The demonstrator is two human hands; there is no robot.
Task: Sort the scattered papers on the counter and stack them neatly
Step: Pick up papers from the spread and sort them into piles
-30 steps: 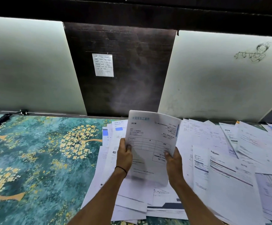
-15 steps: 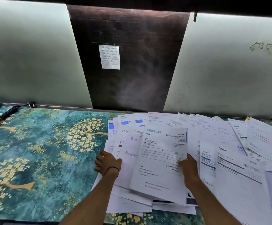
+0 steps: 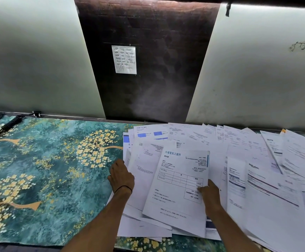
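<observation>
The top sheet, a printed form with a blue heading and a ruled grid, lay face up on the pile of papers near the middle of the table's front edge. Its long axis ran from front to back, leaning slightly right, with the heading toward the back edge. The right hand pinched its right edge, thumb on top and fingers hidden beneath. The left hand sat curled against the pile's left edge; whether its fingers gripped anything could not be told. Loose papers overlapped across the table's right half, crowding the sheet. The table showed a teal, gold-blossom cover on the left, with a black cable at the back-left corner.
</observation>
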